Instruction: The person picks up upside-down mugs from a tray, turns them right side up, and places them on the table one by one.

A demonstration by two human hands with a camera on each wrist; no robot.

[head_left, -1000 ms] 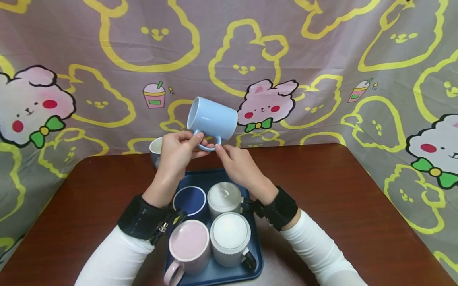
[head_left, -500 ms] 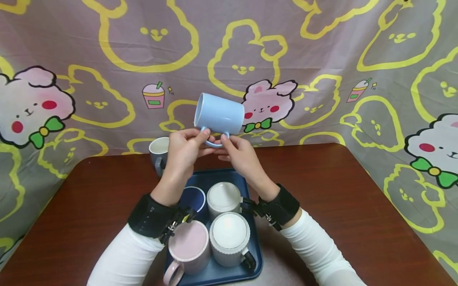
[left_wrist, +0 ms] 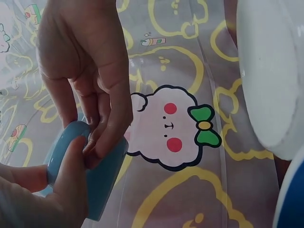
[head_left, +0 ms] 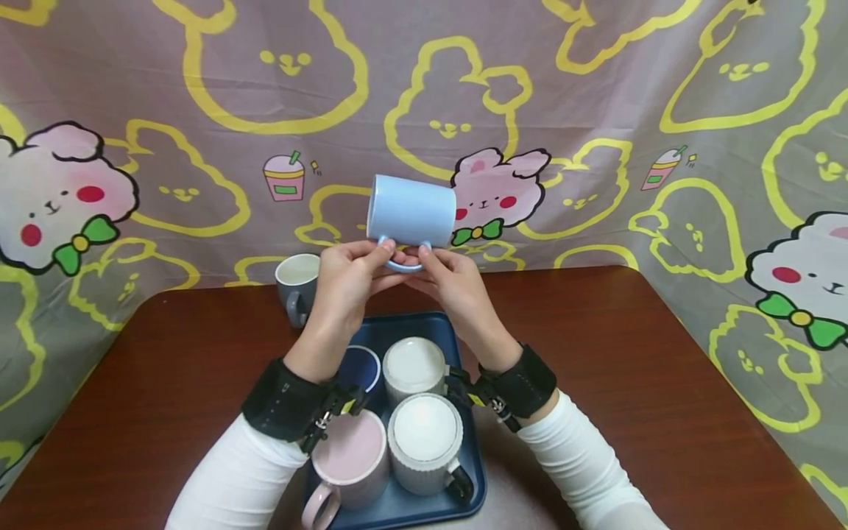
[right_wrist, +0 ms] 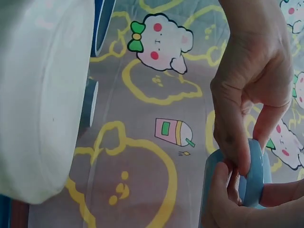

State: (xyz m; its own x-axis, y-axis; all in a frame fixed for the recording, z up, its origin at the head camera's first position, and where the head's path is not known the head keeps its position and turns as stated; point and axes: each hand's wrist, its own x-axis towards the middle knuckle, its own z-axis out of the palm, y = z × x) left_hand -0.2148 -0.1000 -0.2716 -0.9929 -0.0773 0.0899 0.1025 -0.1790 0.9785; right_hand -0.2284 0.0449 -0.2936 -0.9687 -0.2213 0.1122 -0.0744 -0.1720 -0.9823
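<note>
Both of my hands meet on the handle of the light blue mug (head_left: 412, 208), which I hold in the air above the far end of the tray, lying on its side with the mouth toward nine o'clock and the handle hanging at six. The left hand (head_left: 344, 283) pinches the handle's left end between thumb and fingers; the right hand (head_left: 453, 283) pinches its right end the same way. In the left wrist view my fingers (left_wrist: 102, 118) curl over the blue loop.

To do this well, I judge I should keep one hand firm on the handle until the other has a full hold, and keep the mug's weight close over the tray (head_left: 464, 482) rather than out past its edge, since a two-fingertip pinch could let a glazed mug swing.

Counting outward: one light blue mug in hand. On the dark blue tray, directly at six o'clock below my hands, four mugs stand upside down: one dark blue mug (head_left: 361, 366), two pale ribbed mugs (head_left: 414, 366) (head_left: 425, 438), one pink mug (head_left: 349, 456). One grey mug (head_left: 297, 287) stands upright on the desk (head_left: 629, 383) at nine o'clock, off the tray. That makes six mugs, one tray.
</note>
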